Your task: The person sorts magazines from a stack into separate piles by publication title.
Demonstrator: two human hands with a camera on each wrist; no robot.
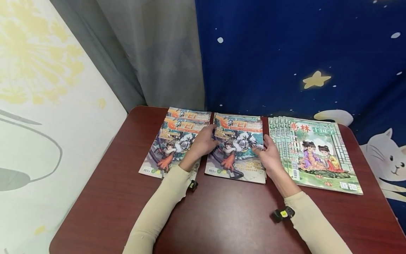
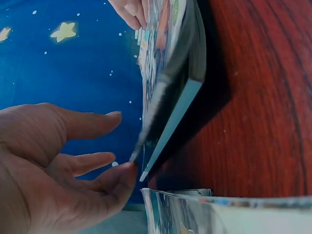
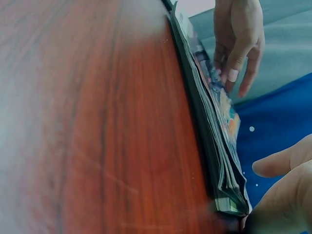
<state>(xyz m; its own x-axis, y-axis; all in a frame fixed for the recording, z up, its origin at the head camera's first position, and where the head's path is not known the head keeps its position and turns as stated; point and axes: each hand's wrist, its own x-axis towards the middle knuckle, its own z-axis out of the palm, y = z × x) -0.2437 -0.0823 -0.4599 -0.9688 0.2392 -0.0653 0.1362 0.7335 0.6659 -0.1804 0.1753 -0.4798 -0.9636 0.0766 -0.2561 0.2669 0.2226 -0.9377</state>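
My left hand [image 1: 204, 141] is at the left edge of the middle magazine stack [image 1: 234, 151]. In the left wrist view, a fingertip touches the slightly raised edge of the top magazine [image 2: 163, 83], while the thumb stays apart from it. On the stack's other side, my right hand [image 1: 270, 155] has its fingers along the right edge. The right wrist view shows this hand's thumb [image 3: 273, 164] off the cover and the fingers at the corner of the stacked pages [image 3: 214, 122]. The top cover shows orange "FEI" lettering and a cartoon figure.
Left of the middle stack lie overlapping magazines [image 1: 174, 148] with the same cover. To the right, several green-covered magazines [image 1: 323, 158] are fanned out. They lie on a reddish-brown table [image 1: 222, 218], with grey and blue curtains [image 1: 269, 63] behind and a white wall [image 1: 63, 123] at left.
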